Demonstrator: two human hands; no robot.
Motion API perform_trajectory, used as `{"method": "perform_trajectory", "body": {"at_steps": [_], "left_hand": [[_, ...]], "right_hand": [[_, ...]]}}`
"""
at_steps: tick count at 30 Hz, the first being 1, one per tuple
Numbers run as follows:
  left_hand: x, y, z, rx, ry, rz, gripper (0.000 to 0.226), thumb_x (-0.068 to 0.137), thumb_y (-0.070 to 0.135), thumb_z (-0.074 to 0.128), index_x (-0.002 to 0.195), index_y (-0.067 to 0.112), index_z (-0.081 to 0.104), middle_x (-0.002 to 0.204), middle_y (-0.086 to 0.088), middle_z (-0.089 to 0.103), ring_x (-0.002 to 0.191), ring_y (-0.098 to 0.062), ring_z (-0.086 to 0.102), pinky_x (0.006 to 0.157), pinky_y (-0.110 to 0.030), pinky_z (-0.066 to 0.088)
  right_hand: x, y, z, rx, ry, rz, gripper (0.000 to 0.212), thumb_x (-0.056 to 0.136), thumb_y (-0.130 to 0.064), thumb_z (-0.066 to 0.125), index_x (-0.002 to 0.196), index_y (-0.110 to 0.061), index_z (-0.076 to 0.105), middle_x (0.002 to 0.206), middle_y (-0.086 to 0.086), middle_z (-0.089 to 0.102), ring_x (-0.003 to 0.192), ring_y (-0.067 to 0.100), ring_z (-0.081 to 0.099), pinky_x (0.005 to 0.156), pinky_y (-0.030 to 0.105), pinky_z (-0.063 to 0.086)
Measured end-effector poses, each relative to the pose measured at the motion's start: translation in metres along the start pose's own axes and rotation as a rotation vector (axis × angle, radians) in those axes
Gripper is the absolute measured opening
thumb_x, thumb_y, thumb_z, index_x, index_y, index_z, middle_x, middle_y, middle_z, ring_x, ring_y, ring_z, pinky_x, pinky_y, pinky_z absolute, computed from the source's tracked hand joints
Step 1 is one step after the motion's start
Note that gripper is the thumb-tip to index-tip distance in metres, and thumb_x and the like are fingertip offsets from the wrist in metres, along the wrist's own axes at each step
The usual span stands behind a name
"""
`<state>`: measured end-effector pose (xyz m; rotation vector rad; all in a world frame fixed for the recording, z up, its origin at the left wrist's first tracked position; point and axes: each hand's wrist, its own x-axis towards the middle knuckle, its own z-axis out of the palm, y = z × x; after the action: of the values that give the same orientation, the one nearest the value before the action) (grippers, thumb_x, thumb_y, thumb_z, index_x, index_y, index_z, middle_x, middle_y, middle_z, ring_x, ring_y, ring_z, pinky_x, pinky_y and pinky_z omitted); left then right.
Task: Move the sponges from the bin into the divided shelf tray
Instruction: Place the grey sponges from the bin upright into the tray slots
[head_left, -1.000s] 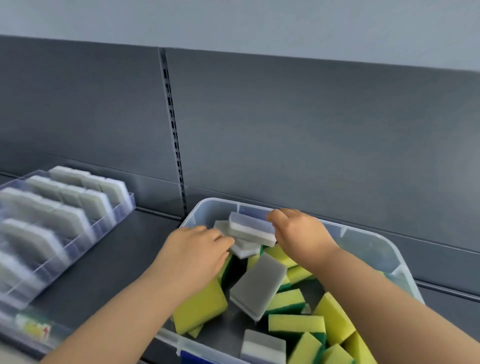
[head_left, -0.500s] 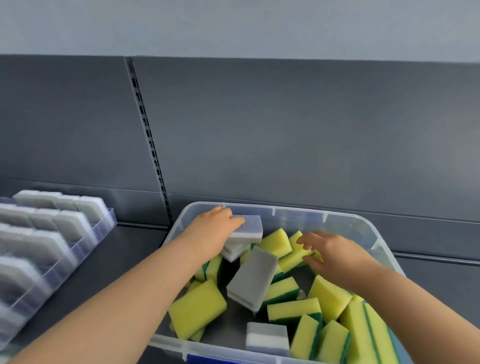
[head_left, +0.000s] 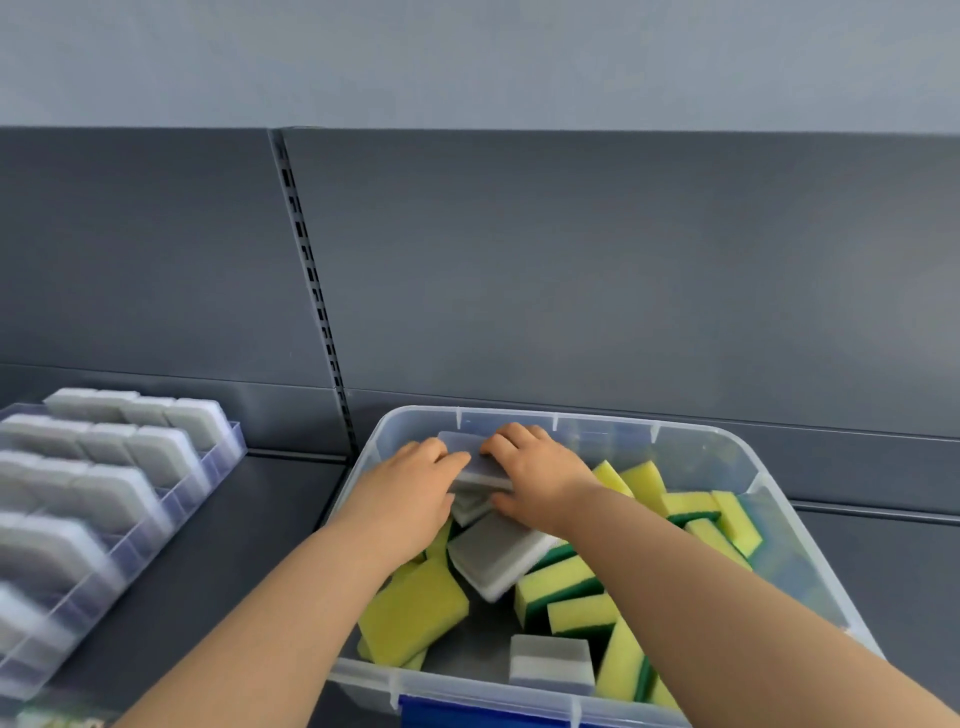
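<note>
A clear plastic bin (head_left: 675, 441) on the dark shelf holds several yellow-green sponges (head_left: 410, 613) and grey-white sponges (head_left: 498, 553). At its far left corner both hands meet on a small stack of grey-white sponges (head_left: 480, 470). My left hand (head_left: 410, 488) grips the stack's left end. My right hand (head_left: 535, 478) grips its right end, fingers curled over the top sponge and thumb low at the front. The divided shelf tray (head_left: 218, 462) on the left is clear plastic, and rows of grey-white sponges stand in its lanes.
The dark grey shelf back panel with a slotted upright (head_left: 311, 291) rises behind the bin. Bare shelf surface (head_left: 244, 545) lies between tray and bin. A blue latch (head_left: 467, 714) sits on the bin's near rim.
My right hand has come back from the yellow sponges on the right to the grey-white stack and now grips it beside my left hand. The view has shifted slightly.
</note>
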<state>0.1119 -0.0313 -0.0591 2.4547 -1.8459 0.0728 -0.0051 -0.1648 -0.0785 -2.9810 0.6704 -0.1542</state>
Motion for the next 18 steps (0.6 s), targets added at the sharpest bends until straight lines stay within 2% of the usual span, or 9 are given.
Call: {"method": "perform_trajectory", "body": {"at_steps": [4, 7, 10, 14, 18], "left_hand": [[-0.012, 0.019, -0.012, -0.030, 0.119, 0.147, 0.032, 0.094, 0.034, 0.045, 0.125, 0.027, 0.054, 0.116, 0.004, 0.054, 0.111, -0.020, 0.050, 0.081, -0.032, 0.044], [-0.014, 0.036, -0.011, -0.063, -0.030, 0.167, 0.036, 0.095, 0.040, 0.043, 0.129, 0.031, 0.047, 0.121, 0.006, 0.049, 0.112, -0.019, 0.049, 0.083, -0.032, 0.044], [0.000, 0.048, -0.003, -0.098, -0.244, 0.145, 0.050, 0.093, 0.038, 0.050, 0.140, 0.027, 0.038, 0.135, 0.003, 0.042, 0.121, -0.021, 0.043, 0.093, -0.036, 0.042], [0.021, 0.053, 0.009, -0.100, -0.378, 0.174, 0.066, 0.086, 0.044, 0.059, 0.143, 0.022, 0.033, 0.140, 0.000, 0.033, 0.128, -0.021, 0.031, 0.101, -0.039, 0.037], [0.032, 0.060, 0.017, -0.017, -0.472, 0.240, 0.092, 0.074, 0.055, 0.068, 0.146, 0.024, 0.019, 0.138, 0.000, 0.027, 0.129, -0.021, 0.025, 0.099, -0.043, 0.038]], "right_hand": [[-0.011, 0.006, -0.014, 0.109, 0.188, 0.055, 0.043, 0.079, -0.030, 0.054, 0.118, -0.015, 0.047, 0.117, 0.005, 0.052, 0.109, 0.028, 0.043, 0.083, 0.037, 0.044], [-0.036, 0.021, -0.038, 0.142, 0.309, 0.199, 0.039, 0.082, -0.032, 0.057, 0.115, -0.016, 0.045, 0.105, 0.005, 0.060, 0.101, 0.028, 0.052, 0.069, 0.035, 0.042], [-0.067, 0.036, -0.059, 0.115, 0.392, 0.305, 0.038, 0.083, -0.038, 0.060, 0.111, -0.017, 0.046, 0.095, 0.004, 0.061, 0.087, 0.027, 0.054, 0.062, 0.034, 0.040], [-0.103, 0.048, -0.063, 0.106, 0.320, 0.382, 0.036, 0.084, -0.038, 0.060, 0.112, -0.020, 0.048, 0.097, 0.000, 0.060, 0.077, 0.017, 0.045, 0.061, 0.030, 0.038], [-0.127, 0.056, -0.055, 0.185, 0.198, 0.483, 0.043, 0.087, -0.038, 0.058, 0.126, -0.023, 0.046, 0.115, 0.002, 0.057, 0.093, 0.022, 0.053, 0.072, 0.029, 0.041]]}}
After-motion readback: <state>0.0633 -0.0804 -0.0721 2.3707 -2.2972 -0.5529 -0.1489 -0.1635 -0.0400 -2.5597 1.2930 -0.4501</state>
